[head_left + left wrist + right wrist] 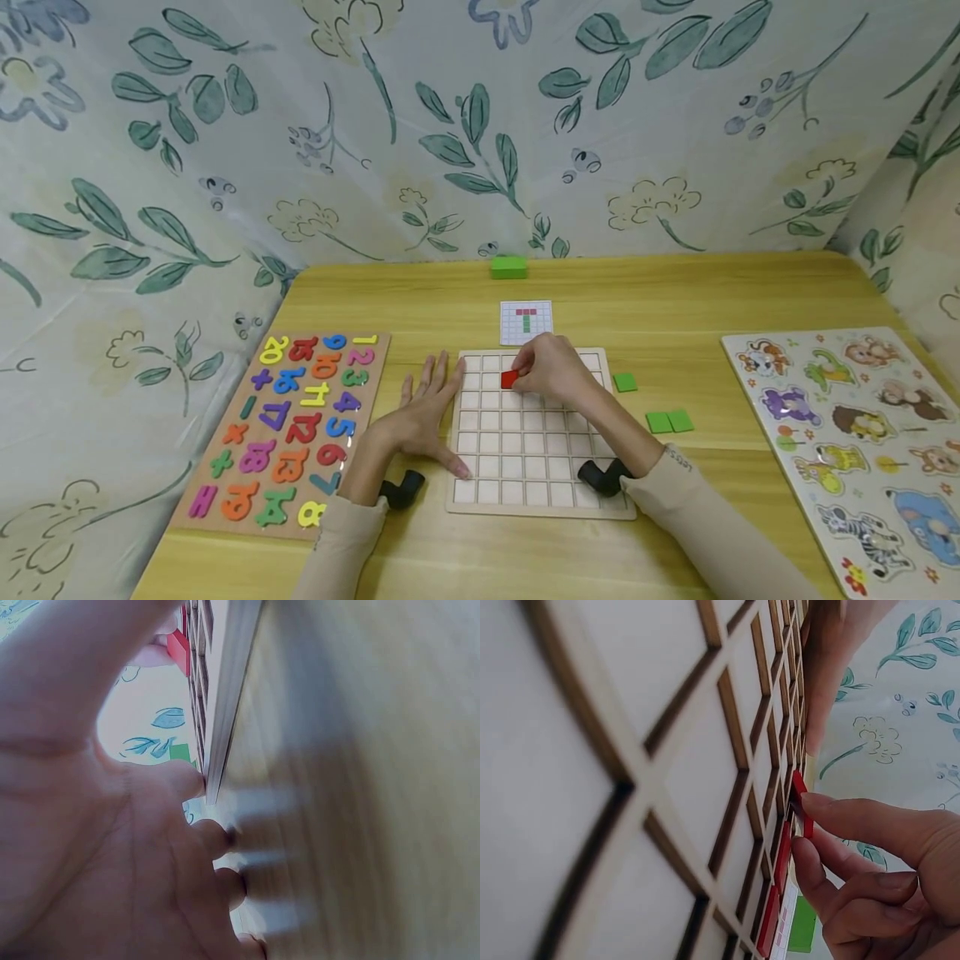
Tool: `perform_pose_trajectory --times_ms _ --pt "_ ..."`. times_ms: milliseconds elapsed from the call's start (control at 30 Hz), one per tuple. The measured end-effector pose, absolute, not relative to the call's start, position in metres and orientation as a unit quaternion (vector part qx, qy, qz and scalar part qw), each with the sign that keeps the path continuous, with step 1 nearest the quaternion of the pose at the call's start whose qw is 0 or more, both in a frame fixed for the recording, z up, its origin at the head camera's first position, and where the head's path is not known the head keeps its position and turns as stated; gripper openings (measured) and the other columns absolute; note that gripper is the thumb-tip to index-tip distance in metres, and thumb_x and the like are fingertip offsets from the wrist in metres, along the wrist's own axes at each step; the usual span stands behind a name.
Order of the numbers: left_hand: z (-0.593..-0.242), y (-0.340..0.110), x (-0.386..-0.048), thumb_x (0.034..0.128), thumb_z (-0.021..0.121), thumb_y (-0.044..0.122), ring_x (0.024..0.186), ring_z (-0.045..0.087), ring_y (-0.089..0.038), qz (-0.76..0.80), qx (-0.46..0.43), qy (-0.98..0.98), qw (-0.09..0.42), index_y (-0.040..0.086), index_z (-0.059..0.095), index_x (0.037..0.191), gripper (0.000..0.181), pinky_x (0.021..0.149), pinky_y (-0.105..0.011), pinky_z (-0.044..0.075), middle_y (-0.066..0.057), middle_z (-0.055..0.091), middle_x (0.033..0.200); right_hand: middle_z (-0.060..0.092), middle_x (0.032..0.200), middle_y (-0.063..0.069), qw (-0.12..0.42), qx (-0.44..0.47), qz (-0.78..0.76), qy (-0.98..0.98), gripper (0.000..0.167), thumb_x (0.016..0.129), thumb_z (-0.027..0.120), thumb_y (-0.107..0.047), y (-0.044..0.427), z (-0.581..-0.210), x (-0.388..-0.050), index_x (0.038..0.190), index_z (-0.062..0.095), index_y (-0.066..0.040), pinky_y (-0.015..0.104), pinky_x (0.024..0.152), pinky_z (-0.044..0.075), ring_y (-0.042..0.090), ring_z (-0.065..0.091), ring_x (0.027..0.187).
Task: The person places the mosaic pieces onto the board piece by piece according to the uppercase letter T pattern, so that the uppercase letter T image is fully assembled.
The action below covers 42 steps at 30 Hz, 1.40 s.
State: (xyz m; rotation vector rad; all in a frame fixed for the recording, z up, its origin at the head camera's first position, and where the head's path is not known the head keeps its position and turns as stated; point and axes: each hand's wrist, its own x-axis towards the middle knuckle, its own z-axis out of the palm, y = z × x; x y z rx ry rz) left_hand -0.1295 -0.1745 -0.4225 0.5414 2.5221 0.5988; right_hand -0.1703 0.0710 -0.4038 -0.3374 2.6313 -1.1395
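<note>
Head view high, facing forward-down; wrist views close, sharing board (513,469).

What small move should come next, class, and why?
Probably lower the red tile flat into a square: the right hand pinches it tilted over the board, two red tiles lie in it, and the card shows three in a row.

Red tile (509,380), lt-tan gridded bd (513,446), grn tiles (659,422).

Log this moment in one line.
right grip: pinching red tile over board; left grip: touching board's left side; green tiles: right of board
</note>
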Motion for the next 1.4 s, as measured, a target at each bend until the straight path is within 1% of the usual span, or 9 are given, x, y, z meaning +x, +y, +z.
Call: perform_pose_trajectory --times_ms 167,467,600,767,900,1067,1200,1400 --pt "-0.423 -0.174 -0.13 0.062 0.099 0.048 0.156 -0.028 -0.039 0.22 0.198 0.923 0.245 0.014 -0.01 0.166 0.154 0.123 -0.07 -0.015 -0.018 -0.028 0.169 0.076 0.089 0.009 0.131 -0.127 -0.389 0.903 0.012 0.082 0.085 -0.003 0.072 -0.404 -0.171 0.091 0.078 0.0 0.027 0.071 0.056 0.015 0.068 0.078" --pt "-0.423 -0.174 -0.13 0.0619 0.099 0.047 0.157 -0.028 -0.039 0.218 0.198 0.924 0.246 0.014 -0.009 0.167 0.154 0.123 -0.07 -0.015 -0.018 -0.028 0.169 0.074 0.084 0.006 0.127 -0.129 -0.402 0.897 0.012 0.081 0.087 -0.004 0.075 -0.411 -0.172 0.088 0.077 -0.002 0.025 0.07 0.052 0.013 0.065 0.076" --pt "-0.424 -0.174 -0.13 0.0619 0.099 0.046 0.157 -0.029 -0.038 0.218 0.197 0.923 0.247 0.015 -0.009 0.167 0.154 0.123 -0.07 -0.015 -0.017 -0.028 0.169 0.074 0.08 0.004 0.119 -0.116 -0.411 0.896 0.014 0.078 0.089 -0.006 0.076 -0.413 -0.172 0.088 0.08 -0.004 0.026 0.07 0.05 0.013 0.064 0.074" --pt "-0.423 -0.175 -0.13 0.0619 0.099 0.047 0.157 -0.028 -0.038 0.217 0.198 0.924 0.246 0.015 -0.009 0.167 0.154 0.123 -0.069 -0.015 -0.018 -0.027 0.17 0.07 0.074 0.002 0.118 -0.093 -0.421 0.895 0.016 0.076 0.091 -0.008 0.077 -0.414 -0.17 0.09 0.083 -0.009 0.027 0.066 0.045 0.015 0.058 0.07" --pt "-0.424 -0.175 -0.13 0.0619 0.099 0.047 0.157 -0.028 -0.038 0.217 0.198 0.924 0.246 0.015 -0.009 0.167 0.154 0.123 -0.069 -0.015 -0.017 -0.027 0.17 0.068 0.073 0.002 0.134 -0.091 -0.427 0.89 0.02 0.077 0.091 -0.009 0.079 -0.413 -0.17 0.096 0.084 -0.009 0.027 0.064 0.042 0.015 0.055 0.068" --pt "-0.424 -0.174 -0.13 0.0618 0.099 0.046 0.156 -0.029 -0.039 0.22 0.2 0.923 0.244 0.014 -0.009 0.167 0.154 0.123 -0.069 -0.016 -0.018 -0.028 0.169 0.065 0.076 0.003 0.148 -0.102 -0.433 0.883 0.029 0.083 0.087 -0.013 0.093 -0.41 -0.168 0.112 0.081 -0.009 0.025 0.059 0.039 0.015 0.051 0.066" --pt "-0.424 -0.174 -0.13 0.062 0.099 0.045 0.156 -0.03 -0.039 0.224 0.202 0.921 0.246 0.014 -0.009 0.166 0.154 0.123 -0.07 -0.017 -0.018 -0.028 0.169 0.059 0.077 0.004 0.135 -0.095 -0.44 0.882 0.032 0.087 0.083 -0.016 0.117 -0.405 -0.164 0.118 0.078 -0.007 0.025 0.056 0.035 0.017 0.046 0.065" --pt "-0.424 -0.174 -0.129 0.0618 0.099 0.045 0.156 -0.028 -0.04 0.224 0.204 0.921 0.243 0.013 -0.009 0.166 0.154 0.123 -0.07 -0.016 -0.019 -0.027 0.169 0.051 0.076 0.004 0.12 -0.073 -0.423 0.895 0.035 0.092 0.078 -0.018 0.165 -0.4 -0.155 0.125 0.074 -0.006 0.024 0.053 0.032 0.018 0.043 0.066"
